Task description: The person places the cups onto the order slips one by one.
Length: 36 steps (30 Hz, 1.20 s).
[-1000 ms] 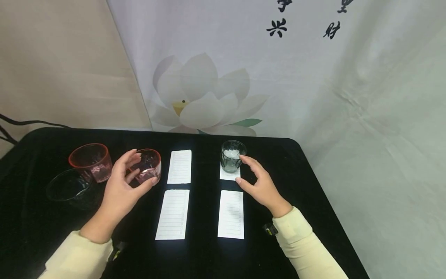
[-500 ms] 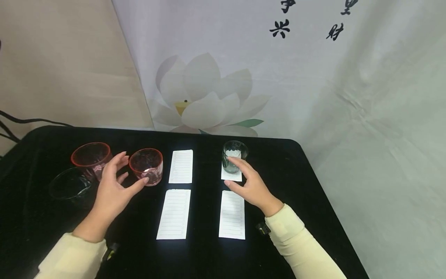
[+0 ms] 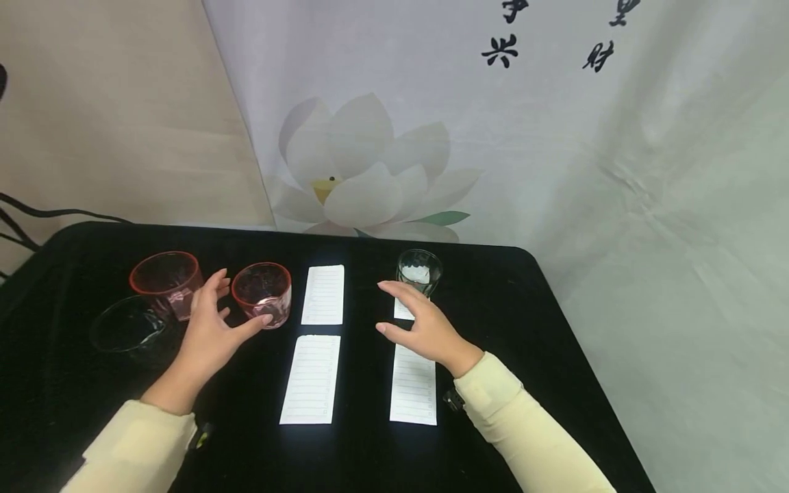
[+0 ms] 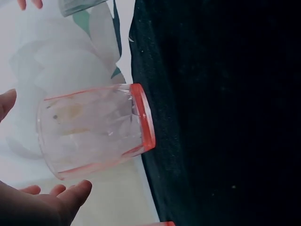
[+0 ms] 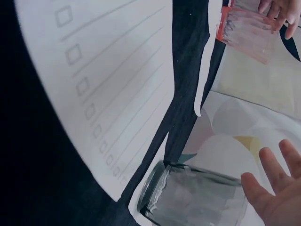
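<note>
Right hand (image 3: pixel 425 330), fingers apart, has drifted from the table's right edge (image 3: pixel 555 329); left hand (image 3: pixel 211 335), also spread, likely mid-grasp, should now close on the red-rimmed glass (image 3: pixel 264 291)

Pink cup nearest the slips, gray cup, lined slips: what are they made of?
Pink cup: see-through, glossy, backdrop showing through; glass or clear plastic.
Gray cup: tinted, see-through, with a shiny base; same uncertainty.
Lined slips: matte white, thin, with printed lines; likely paper.

Both hands (image 3: pixel 208 339) (image 3: pixel 428 332) extend forward, thumbs spread apart from the fingers.
</note>
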Each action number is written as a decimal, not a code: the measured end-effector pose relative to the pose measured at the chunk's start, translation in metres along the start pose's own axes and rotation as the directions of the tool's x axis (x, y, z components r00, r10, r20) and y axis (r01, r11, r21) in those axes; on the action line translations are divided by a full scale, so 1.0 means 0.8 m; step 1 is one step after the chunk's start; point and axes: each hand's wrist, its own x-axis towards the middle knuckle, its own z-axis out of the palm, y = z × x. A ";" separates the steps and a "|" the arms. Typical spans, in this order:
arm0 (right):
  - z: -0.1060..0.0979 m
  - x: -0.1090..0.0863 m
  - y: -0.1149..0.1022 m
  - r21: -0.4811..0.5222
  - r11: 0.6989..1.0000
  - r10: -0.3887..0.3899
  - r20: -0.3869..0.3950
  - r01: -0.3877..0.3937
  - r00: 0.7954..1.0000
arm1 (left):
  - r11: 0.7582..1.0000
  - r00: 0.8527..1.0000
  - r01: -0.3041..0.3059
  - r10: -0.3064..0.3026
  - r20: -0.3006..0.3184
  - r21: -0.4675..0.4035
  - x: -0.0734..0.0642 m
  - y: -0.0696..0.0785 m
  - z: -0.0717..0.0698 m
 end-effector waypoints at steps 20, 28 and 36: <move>0.017 0.046 -0.008 -0.163 0.985 0.070 0.133 -0.048 0.989 | 0.994 0.991 0.109 -0.107 0.077 -0.028 0.015 -0.018 0.001; 0.028 0.063 -0.010 -0.242 0.968 0.110 0.199 -0.060 0.974 | 0.993 0.989 0.111 -0.106 0.105 -0.036 0.020 -0.021 0.002; 0.038 0.075 -0.008 -0.316 0.946 0.146 0.232 -0.067 0.962 | 0.990 0.982 0.135 -0.128 0.142 -0.041 0.025 -0.025 0.003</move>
